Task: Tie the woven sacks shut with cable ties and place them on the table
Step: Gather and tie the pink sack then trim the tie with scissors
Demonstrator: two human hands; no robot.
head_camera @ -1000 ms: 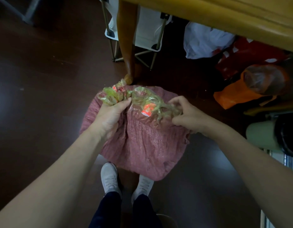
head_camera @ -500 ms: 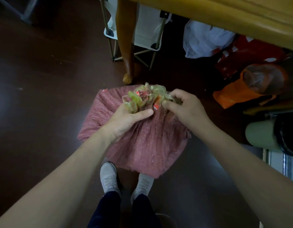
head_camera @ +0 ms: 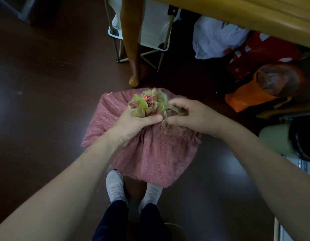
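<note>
Gathered tighter since earlier, the green liner (head_camera: 147, 104) is gripped by the left hand (head_camera: 133, 126) and pinched by the right hand (head_camera: 191, 117). The woven sack (head_camera: 150, 153) is stood on the floor (head_camera: 46, 101), contents hidden.

floor (head_camera: 46, 84) | dark | bears: woven sack (head_camera: 150, 153), orange bag (head_camera: 246, 100), white bag (head_camera: 215, 39)

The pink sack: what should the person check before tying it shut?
1. Neck bunched: ok, the left hand grips the gathered top of the pink sack.
2. The green liner sticks out above that grip: ok.
3. Loose liner edge held: ok, the right hand pinches it.
4. Cable tie ready: cannot tell, none in view.
5. Space on the table: cannot tell, only its edge shows.
</note>
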